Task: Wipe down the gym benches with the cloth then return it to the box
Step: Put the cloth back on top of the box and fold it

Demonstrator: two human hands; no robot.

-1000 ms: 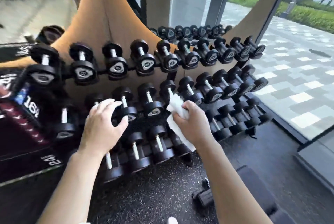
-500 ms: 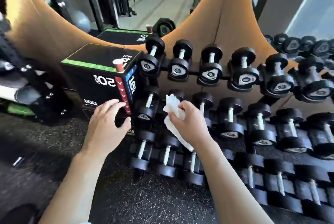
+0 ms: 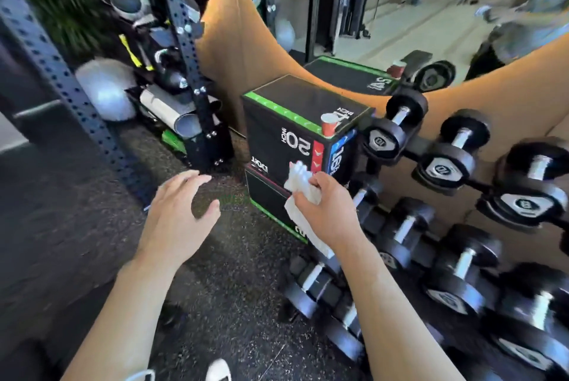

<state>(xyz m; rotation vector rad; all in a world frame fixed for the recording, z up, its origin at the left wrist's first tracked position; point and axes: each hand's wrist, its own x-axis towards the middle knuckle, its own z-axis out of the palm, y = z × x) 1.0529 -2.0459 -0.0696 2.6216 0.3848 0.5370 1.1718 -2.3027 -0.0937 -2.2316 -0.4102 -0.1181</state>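
Cloth partly hidden by rt hand

Soft white cloth — glossy black dumbbells, speckled rubbery floor.

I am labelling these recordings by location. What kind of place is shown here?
Most likely a gym: dumbbells on a rack, a plyo box marked in inches, and a perforated steel upright.
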